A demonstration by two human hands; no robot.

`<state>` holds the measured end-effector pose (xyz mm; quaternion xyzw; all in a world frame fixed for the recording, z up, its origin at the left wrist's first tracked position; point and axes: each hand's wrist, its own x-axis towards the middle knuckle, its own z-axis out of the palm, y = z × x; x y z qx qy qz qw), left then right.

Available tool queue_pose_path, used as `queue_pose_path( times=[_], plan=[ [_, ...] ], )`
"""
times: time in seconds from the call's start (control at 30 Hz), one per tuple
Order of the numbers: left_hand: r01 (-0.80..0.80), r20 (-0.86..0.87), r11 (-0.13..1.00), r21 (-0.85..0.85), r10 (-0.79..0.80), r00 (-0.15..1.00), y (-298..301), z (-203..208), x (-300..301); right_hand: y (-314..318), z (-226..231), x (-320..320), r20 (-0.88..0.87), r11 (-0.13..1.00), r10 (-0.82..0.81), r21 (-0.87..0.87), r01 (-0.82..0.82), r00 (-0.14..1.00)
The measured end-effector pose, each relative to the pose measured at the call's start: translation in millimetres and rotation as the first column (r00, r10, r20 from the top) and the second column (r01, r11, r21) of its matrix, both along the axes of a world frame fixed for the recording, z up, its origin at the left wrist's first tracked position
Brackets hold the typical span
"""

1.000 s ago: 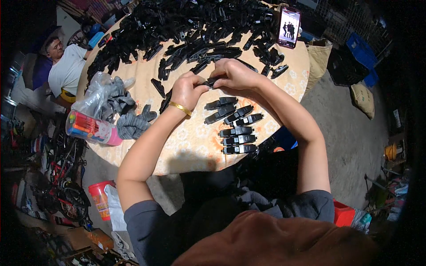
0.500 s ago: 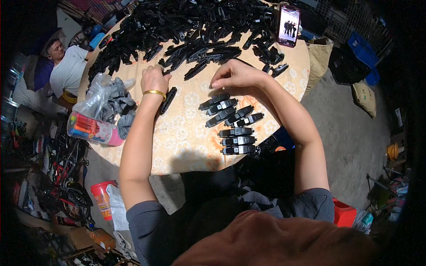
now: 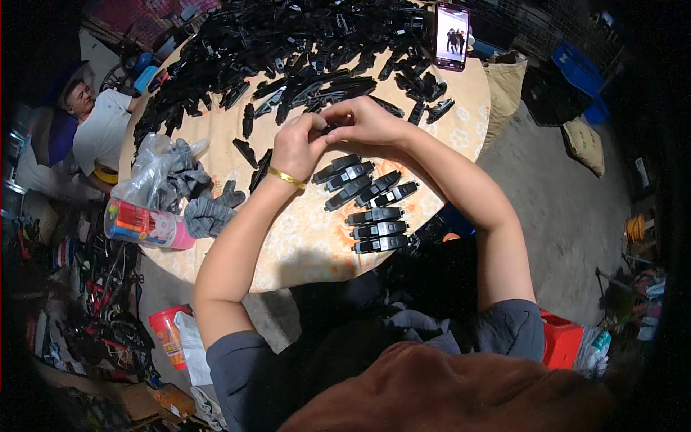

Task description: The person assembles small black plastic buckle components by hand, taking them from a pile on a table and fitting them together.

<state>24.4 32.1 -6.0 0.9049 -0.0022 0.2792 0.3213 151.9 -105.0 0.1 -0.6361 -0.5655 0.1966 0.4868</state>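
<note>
My left hand (image 3: 295, 147), with a gold bracelet at the wrist, and my right hand (image 3: 368, 121) meet over the middle of the table. Their fingers are closed around a small black plastic part (image 3: 330, 129), mostly hidden by the fingers. Just nearer than the hands lie several black clip-like pieces (image 3: 351, 189), slanted side by side. Below these, 3 more such pieces (image 3: 378, 230) lie in a neat stack of rows. A few long loose black parts (image 3: 260, 170) rest by my left wrist.
A large heap of black plastic parts (image 3: 288, 43) covers the table's far side. A phone (image 3: 451, 39) stands at the far right. At left lie a clear plastic bag (image 3: 147, 173), grey gloves (image 3: 209, 216) and a jar of coloured pens (image 3: 147, 223). A person (image 3: 101, 119) is beyond.
My left hand has moved right from the edge of the heap to meet my right hand. My right hand has shifted slightly left. The view has shifted a little.
</note>
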Motion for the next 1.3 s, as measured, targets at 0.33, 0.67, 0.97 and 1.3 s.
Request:
queue_pose_path(
  times=[0.33,0.67,0.97,1.3],
  plan=[
    [-0.176,0.181,0.920,0.349,0.118,0.976,21,-2,4,-10,4,8,0.478,0.985,-0.165,0.133,0.114,0.863],
    [-0.064,0.034,0.941,0.332,0.056,0.998,21,1,-6,-13,4,14,0.453,0.993,0.021,-0.112,0.033,0.891],
    [0.031,-0.016,0.994,0.109,-0.029,0.999,9,4,-11,-17,6,15,0.542,0.975,-0.209,0.051,0.217,0.814],
    [-0.107,-0.146,0.983,0.147,0.128,0.981,23,-1,-10,-12,7,5,0.609,0.982,-0.159,0.012,0.191,0.777]
  ],
)
